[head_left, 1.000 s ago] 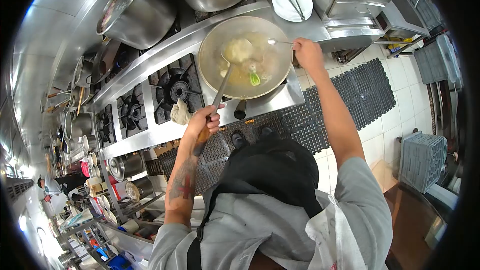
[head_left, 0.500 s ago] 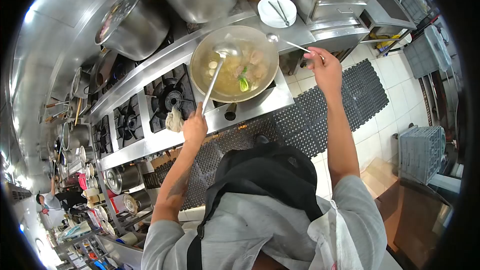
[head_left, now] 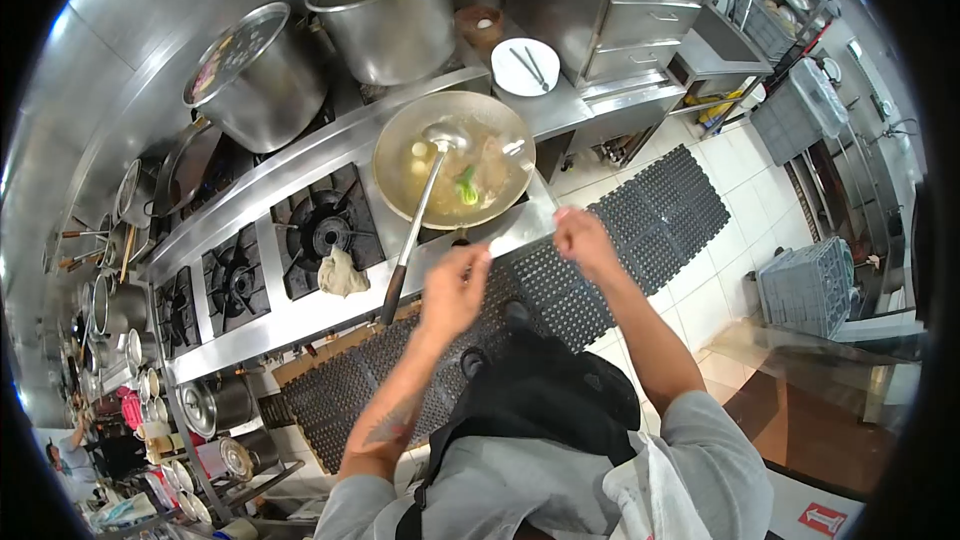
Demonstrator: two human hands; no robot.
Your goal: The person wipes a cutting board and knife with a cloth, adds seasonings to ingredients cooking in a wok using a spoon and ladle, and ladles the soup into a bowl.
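A wide wok [head_left: 388, 175] on the range holds clear yellowish broth with meat pieces, pale round pieces and a green vegetable [head_left: 466, 186]. A long-handled ladle [head_left: 425, 202] rests with its bowl in the broth; its dark grip leans across the front edge of the range. My left hand [head_left: 455, 290] is off the ladle, to the right of its grip, fingers loosely bent and apart, seemingly holding nothing. Beyond the range's right corner, my right hand [head_left: 588, 242] is closed on a small spoon [head_left: 514, 148]; its bowl glints over the wok's right side, and its handle is hardly visible.
A crumpled cloth [head_left: 342, 273] lies beside a front burner [head_left: 325, 225]. Two large stockpots [head_left: 262, 80] stand behind the wok. A white plate [head_left: 522, 68] with dark utensils sits at the back right. Black rubber matting [head_left: 640, 230] covers the floor; a grey crate [head_left: 805, 290] stands right.
My left hand has let go of the ladle and moved right. My right hand has come down and left with the spoon, bringing its bowl over the wok. The view has shifted.
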